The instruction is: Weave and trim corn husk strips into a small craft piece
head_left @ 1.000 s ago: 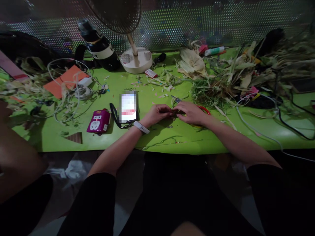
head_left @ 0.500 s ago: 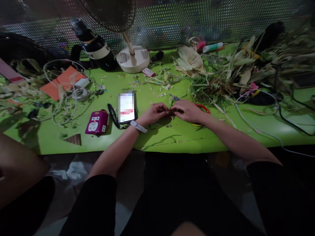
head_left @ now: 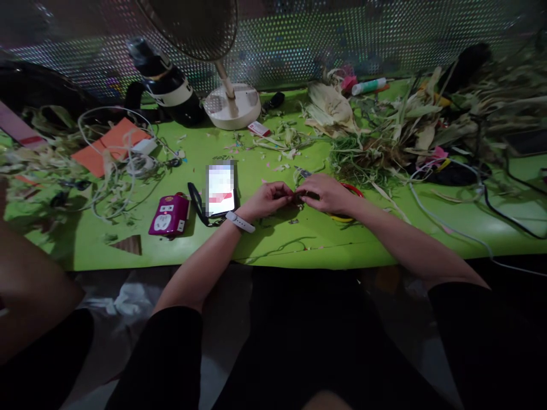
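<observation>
Fingers (head_left: 287,191) of the left hand (head_left: 267,199) and of the right hand (head_left: 327,193) meet tip to tip low over the green table (head_left: 299,239), both sets pinched on a small dark scrap (head_left: 298,195) held between them, too small to make out. Just behind the right hand's fingers lies a pair of small scissors (head_left: 304,171), and a red ring (head_left: 352,191) peeks out from under that hand, with a heap of corn husks (head_left: 384,136) beyond. Beside the left wrist lies a lit phone (head_left: 220,189), then a purple power strip (head_left: 169,214) farther out.
</observation>
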Action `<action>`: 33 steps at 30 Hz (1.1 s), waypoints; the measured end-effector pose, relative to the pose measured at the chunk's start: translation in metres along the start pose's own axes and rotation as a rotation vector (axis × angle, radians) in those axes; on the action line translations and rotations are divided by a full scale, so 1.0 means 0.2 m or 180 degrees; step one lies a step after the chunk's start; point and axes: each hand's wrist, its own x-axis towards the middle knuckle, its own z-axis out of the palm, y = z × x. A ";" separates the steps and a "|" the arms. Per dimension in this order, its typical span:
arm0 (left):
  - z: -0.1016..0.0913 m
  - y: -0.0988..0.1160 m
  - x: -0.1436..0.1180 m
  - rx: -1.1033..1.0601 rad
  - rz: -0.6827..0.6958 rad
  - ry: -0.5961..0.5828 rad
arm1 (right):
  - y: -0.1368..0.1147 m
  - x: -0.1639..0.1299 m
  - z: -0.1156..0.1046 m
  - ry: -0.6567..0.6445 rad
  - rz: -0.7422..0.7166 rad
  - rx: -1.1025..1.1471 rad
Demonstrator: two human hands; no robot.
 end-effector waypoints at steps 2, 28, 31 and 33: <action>0.00 0.00 0.00 -0.0032 0.0006 -0.0003 | 0.01 0.00 0.00 0.0002 -0.0055 -0.0039; 0.02 0.00 0.02 -0.0440 -0.0117 0.0058 | -0.03 -0.02 0.04 0.0241 0.0059 0.0059; 0.02 -0.01 0.02 -0.0477 -0.0183 0.0105 | -0.04 -0.02 0.04 0.0212 0.0030 0.0072; 0.02 -0.01 0.03 -0.0507 -0.0212 0.0125 | -0.04 -0.01 0.04 0.0173 -0.0008 0.0061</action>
